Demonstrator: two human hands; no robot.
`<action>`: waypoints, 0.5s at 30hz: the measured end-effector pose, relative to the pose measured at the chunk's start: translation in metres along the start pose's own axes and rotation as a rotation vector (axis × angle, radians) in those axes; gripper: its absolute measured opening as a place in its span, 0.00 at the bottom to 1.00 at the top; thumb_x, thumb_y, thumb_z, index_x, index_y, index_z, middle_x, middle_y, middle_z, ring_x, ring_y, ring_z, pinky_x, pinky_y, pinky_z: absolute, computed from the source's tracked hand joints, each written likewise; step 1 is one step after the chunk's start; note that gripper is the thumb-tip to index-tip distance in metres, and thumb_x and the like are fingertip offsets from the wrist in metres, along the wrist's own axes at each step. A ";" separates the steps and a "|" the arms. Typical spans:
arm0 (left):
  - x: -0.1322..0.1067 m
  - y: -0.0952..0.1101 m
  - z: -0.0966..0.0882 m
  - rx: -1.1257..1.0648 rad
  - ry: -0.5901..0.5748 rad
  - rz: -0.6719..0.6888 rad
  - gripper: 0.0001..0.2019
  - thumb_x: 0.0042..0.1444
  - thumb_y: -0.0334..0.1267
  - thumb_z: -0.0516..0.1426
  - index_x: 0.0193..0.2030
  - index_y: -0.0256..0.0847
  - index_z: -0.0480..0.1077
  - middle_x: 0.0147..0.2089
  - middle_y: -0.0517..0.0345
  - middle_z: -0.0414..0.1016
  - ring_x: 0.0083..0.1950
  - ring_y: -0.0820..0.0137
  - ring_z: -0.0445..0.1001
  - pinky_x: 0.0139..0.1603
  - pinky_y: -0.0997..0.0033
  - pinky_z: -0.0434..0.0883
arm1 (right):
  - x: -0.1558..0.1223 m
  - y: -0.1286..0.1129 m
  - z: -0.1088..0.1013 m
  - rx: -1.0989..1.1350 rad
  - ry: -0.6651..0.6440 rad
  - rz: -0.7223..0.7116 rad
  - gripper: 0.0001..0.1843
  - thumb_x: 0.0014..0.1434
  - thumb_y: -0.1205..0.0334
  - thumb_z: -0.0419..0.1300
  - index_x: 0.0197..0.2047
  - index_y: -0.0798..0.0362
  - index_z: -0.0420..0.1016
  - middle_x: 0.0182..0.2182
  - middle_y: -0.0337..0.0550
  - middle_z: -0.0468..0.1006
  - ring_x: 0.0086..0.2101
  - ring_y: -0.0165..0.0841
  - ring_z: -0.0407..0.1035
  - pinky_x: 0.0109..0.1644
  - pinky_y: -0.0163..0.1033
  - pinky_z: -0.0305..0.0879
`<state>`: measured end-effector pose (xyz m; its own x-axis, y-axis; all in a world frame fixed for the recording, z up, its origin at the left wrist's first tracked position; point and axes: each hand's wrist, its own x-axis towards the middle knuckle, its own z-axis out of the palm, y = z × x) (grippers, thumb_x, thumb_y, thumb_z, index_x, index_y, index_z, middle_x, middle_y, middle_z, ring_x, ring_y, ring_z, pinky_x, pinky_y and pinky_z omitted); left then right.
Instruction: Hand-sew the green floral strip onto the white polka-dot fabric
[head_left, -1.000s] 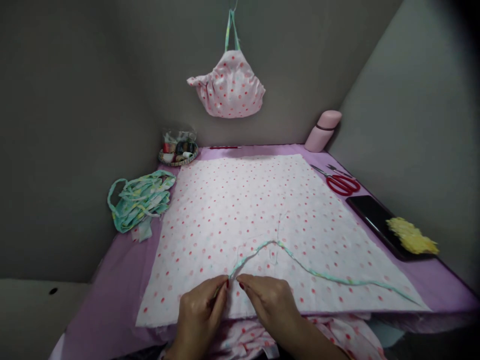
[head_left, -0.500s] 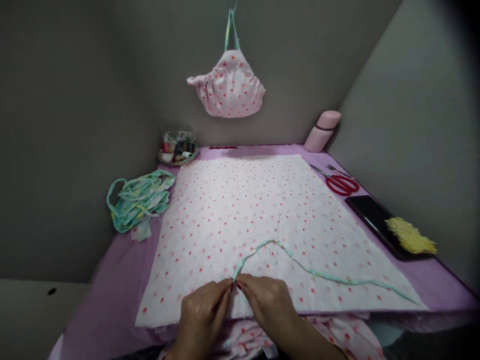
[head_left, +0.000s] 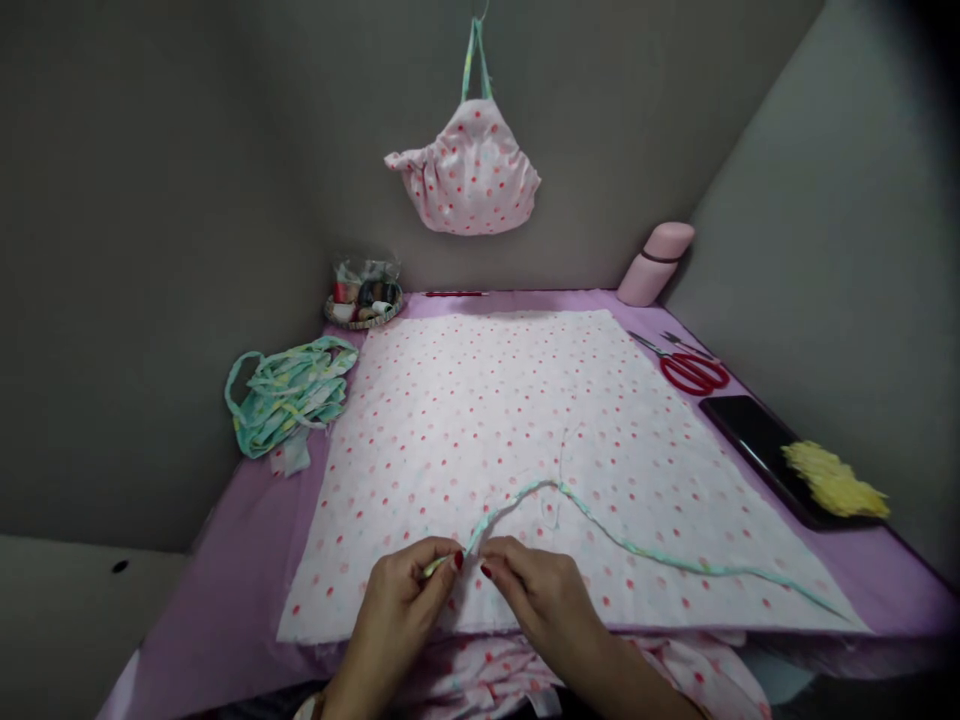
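A narrow green fabric strip (head_left: 637, 550) curves across the white cloth with red dots (head_left: 465, 400), its far end trailing to the front right corner. Between thumb and fingers, my left hand (head_left: 412, 590) pinches the near end of this strip, and a short piece shows inside the grip. Just to the right, my right hand (head_left: 544, 590) has thumb and forefinger pressed close together by the strip; whatever is between them is too small to make out. A thin thread (head_left: 562, 455) lies loosely on the cloth beyond the strip.
Left lies a heap of green strips (head_left: 289, 395), behind it a basket of spools (head_left: 366, 312). Right are red-handled scissors (head_left: 694, 373), a black phone (head_left: 750, 450) with a yellow piece (head_left: 836, 480), and a pink bottle (head_left: 656, 265). A dotted fabric piece (head_left: 476, 175) hangs at the back wall.
My hands have moved slightly apart, and the left has turned so its thumb and the strip's end show. The whole view has shifted a little, setting things further right.
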<state>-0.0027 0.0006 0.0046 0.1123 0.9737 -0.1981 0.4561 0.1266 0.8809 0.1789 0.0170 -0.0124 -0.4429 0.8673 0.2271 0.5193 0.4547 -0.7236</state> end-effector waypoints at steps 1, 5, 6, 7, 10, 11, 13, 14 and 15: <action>0.000 0.000 0.000 -0.006 -0.005 -0.002 0.15 0.59 0.43 0.51 0.39 0.38 0.75 0.23 0.61 0.71 0.24 0.73 0.65 0.24 0.77 0.60 | 0.000 0.000 0.000 -0.058 0.001 -0.006 0.18 0.66 0.59 0.45 0.46 0.56 0.73 0.25 0.42 0.77 0.23 0.31 0.72 0.27 0.32 0.64; 0.001 0.002 -0.001 0.010 -0.018 0.019 0.15 0.59 0.43 0.50 0.36 0.38 0.75 0.25 0.60 0.72 0.24 0.73 0.64 0.26 0.76 0.59 | -0.002 0.003 0.003 -0.237 -0.037 -0.095 0.22 0.67 0.60 0.42 0.57 0.58 0.66 0.24 0.44 0.78 0.22 0.33 0.72 0.26 0.34 0.65; 0.001 0.002 -0.001 0.012 -0.023 0.021 0.15 0.59 0.43 0.50 0.36 0.38 0.75 0.25 0.59 0.72 0.25 0.73 0.65 0.26 0.76 0.60 | -0.002 0.004 0.003 -0.239 -0.048 -0.112 0.21 0.67 0.61 0.41 0.56 0.57 0.67 0.25 0.45 0.78 0.24 0.33 0.73 0.28 0.34 0.66; 0.001 0.002 -0.001 0.011 -0.026 0.019 0.15 0.59 0.43 0.50 0.36 0.38 0.75 0.25 0.59 0.73 0.25 0.72 0.65 0.26 0.76 0.60 | -0.002 0.004 0.004 -0.226 -0.056 -0.116 0.21 0.67 0.61 0.42 0.54 0.55 0.69 0.27 0.45 0.79 0.25 0.33 0.73 0.29 0.34 0.67; 0.001 0.001 -0.001 0.001 -0.027 -0.003 0.14 0.58 0.44 0.51 0.36 0.39 0.75 0.24 0.60 0.71 0.25 0.72 0.65 0.26 0.76 0.59 | -0.003 0.005 0.004 -0.159 -0.044 -0.114 0.20 0.66 0.63 0.42 0.51 0.53 0.72 0.29 0.45 0.80 0.28 0.33 0.75 0.33 0.35 0.69; 0.001 0.000 0.000 -0.006 -0.019 -0.015 0.14 0.58 0.44 0.51 0.35 0.38 0.75 0.23 0.61 0.70 0.24 0.72 0.65 0.25 0.76 0.59 | -0.003 0.005 0.004 -0.144 -0.035 -0.114 0.20 0.66 0.63 0.43 0.50 0.53 0.73 0.30 0.45 0.80 0.28 0.33 0.75 0.33 0.35 0.70; 0.001 -0.002 0.000 -0.030 -0.005 -0.035 0.13 0.57 0.44 0.52 0.35 0.38 0.74 0.23 0.61 0.70 0.25 0.72 0.65 0.25 0.76 0.60 | -0.004 0.005 0.004 -0.116 -0.012 -0.117 0.19 0.65 0.64 0.43 0.50 0.53 0.73 0.31 0.45 0.80 0.28 0.33 0.75 0.33 0.35 0.70; 0.001 -0.002 0.000 -0.045 -0.003 -0.042 0.13 0.57 0.44 0.52 0.35 0.39 0.74 0.24 0.60 0.71 0.25 0.72 0.65 0.26 0.76 0.60 | -0.004 0.005 0.003 -0.099 0.001 -0.121 0.19 0.65 0.64 0.44 0.50 0.53 0.73 0.31 0.45 0.80 0.28 0.33 0.75 0.33 0.35 0.70; 0.002 -0.003 -0.001 -0.060 -0.004 -0.045 0.13 0.57 0.44 0.52 0.36 0.39 0.74 0.25 0.60 0.71 0.26 0.72 0.65 0.26 0.76 0.61 | -0.004 0.005 0.003 -0.076 0.006 -0.120 0.19 0.65 0.64 0.44 0.50 0.53 0.73 0.32 0.45 0.80 0.29 0.33 0.75 0.33 0.35 0.71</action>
<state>-0.0045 0.0019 0.0017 0.0965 0.9659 -0.2403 0.4075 0.1819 0.8949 0.1811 0.0156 -0.0188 -0.5014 0.8067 0.3129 0.5170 0.5693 -0.6393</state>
